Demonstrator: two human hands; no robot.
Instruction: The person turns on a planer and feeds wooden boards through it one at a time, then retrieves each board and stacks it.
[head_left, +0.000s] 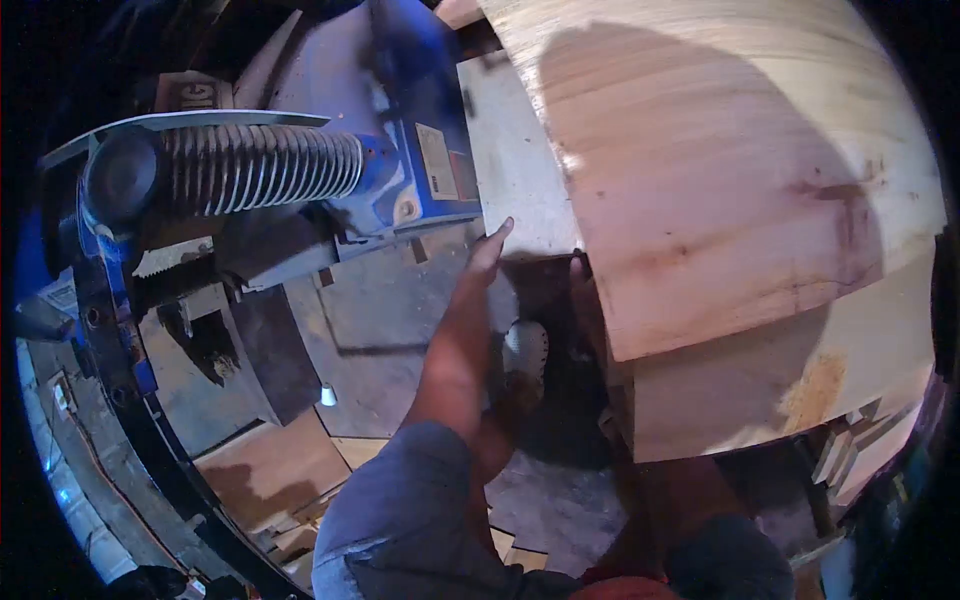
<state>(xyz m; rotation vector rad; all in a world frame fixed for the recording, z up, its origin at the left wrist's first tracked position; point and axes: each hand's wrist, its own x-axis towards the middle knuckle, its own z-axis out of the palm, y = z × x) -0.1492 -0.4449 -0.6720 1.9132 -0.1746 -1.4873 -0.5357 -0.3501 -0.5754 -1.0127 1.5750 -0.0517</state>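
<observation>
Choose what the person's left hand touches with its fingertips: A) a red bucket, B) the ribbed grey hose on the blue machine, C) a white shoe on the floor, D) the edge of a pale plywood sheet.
D: the left hand reaches up with fingertips against the pale plywood sheet.

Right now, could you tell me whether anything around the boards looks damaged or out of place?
The top board has a dark stain and a crack-like mark near its right edge. Wood offcuts lie scattered beside the stack, with more on the floor. The left hand touches the pale panel; the right hand is hidden.
</observation>
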